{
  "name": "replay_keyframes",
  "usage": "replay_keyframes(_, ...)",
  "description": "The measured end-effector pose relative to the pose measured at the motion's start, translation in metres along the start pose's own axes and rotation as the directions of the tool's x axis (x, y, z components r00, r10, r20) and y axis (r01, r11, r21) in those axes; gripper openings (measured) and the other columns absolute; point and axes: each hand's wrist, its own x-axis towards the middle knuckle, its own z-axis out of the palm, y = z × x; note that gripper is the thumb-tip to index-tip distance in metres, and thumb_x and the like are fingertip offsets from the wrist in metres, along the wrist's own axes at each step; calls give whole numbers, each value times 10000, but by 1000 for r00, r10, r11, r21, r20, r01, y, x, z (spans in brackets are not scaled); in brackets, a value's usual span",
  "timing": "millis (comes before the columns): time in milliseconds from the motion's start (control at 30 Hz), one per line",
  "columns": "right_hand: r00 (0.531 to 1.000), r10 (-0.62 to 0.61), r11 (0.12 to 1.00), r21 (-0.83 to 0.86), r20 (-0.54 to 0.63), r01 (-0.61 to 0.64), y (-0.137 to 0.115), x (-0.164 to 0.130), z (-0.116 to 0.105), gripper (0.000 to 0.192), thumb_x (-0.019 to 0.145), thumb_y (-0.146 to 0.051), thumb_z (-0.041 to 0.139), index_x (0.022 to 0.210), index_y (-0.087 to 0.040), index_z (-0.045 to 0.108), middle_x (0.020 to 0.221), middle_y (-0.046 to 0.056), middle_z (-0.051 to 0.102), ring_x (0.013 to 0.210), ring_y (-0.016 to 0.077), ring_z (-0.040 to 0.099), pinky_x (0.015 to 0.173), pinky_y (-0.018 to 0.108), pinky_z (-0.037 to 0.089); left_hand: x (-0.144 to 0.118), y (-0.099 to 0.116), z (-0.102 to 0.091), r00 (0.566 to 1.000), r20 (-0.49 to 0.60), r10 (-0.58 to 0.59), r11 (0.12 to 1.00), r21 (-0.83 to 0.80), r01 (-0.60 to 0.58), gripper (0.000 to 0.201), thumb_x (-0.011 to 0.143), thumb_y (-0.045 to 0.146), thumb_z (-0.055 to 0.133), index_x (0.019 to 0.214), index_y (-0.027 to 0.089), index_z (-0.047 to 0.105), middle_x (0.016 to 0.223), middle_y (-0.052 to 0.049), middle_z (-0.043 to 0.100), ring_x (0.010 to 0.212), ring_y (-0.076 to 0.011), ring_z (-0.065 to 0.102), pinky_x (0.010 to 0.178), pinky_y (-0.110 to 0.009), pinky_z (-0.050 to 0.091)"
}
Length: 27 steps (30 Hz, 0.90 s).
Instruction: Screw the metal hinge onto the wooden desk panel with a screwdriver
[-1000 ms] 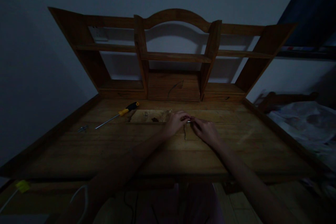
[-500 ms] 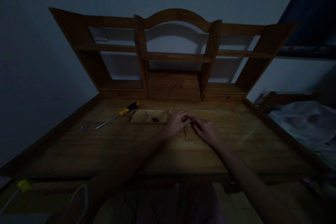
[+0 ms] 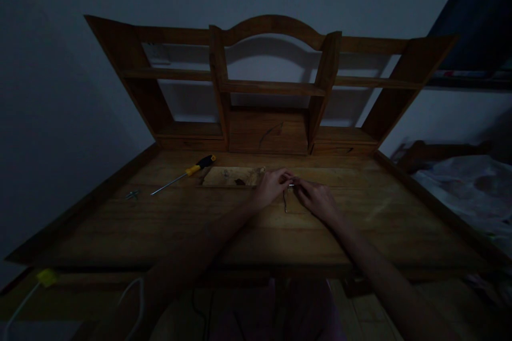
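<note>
My left hand (image 3: 272, 185) and my right hand (image 3: 318, 198) meet above the middle of the wooden desk, fingertips nearly touching. Both are closed in a pinch on a small shiny metal piece (image 3: 292, 185), whose kind is too small and dark to tell. Just below the fingers a thin dark strip (image 3: 285, 202) reaches toward me; whether it joins the metal piece I cannot tell. To the left lies a screwdriver (image 3: 193, 170) with a black and yellow handle, its shaft pointing to the front left. Beyond its tip are small metal pieces (image 3: 132, 194).
The wooden desk (image 3: 192, 224) has a pale, rough recess (image 3: 224, 176) beside my left hand. Behind it rises a wooden shelf unit (image 3: 272, 87) against the wall. White plastic-like material (image 3: 460, 184) lies right of the desk. A yellow-ended white cable (image 3: 47, 277) is at lower left.
The view has shifted slightly, so everything sits a little further right. My fingertips have moved slightly on the metal piece, and more of it shows between them.
</note>
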Motion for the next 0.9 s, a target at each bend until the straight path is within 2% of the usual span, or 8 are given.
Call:
replay_keyframes(200, 1000, 16, 1000, 2, 0, -16, 2, -1, 1, 313, 940, -244, 467, 1234, -253, 574, 1009, 40, 726, 813, 196, 692, 693, 267, 450, -2, 1, 1, 999, 18, -34, 999, 6, 34, 150, 864, 154, 605, 995, 208, 656, 942, -10, 727, 891, -168, 687, 833, -283, 520)
replay_keyframes(433, 1000, 9, 1000, 11, -6, -9, 2, -1, 1, 334, 944, -242, 464, 1263, -238, 565, 1017, 45, 728, 814, 195, 695, 688, 262, 453, -2, 5, -1, 999, 31, 18, 999, 31, -19, 178, 839, 108, 612, 982, 200, 666, 975, -12, 707, 931, -162, 664, 871, -283, 510)
replay_keyframes(667, 1000, 8, 1000, 0, 4, -9, 2, 0, 0, 356, 944, -241, 460, 1289, -249, 551, 1024, 42, 728, 818, 202, 697, 680, 269, 456, -2, 11, -5, 999, 30, 34, 996, 86, -37, 144, 852, 104, 614, 963, 179, 666, 943, -24, 673, 863, -149, 645, 813, -263, 515)
replay_keyframes(900, 1000, 13, 1000, 18, 7, -13, 2, 0, 0, 309, 948, -239, 456, 1233, -250, 575, 1064, 42, 721, 835, 204, 696, 701, 272, 454, -3, 7, -1, 1000, 12, -17, 999, 47, 16, 212, 864, 104, 603, 1054, 194, 631, 969, -12, 709, 870, -136, 676, 839, -265, 526)
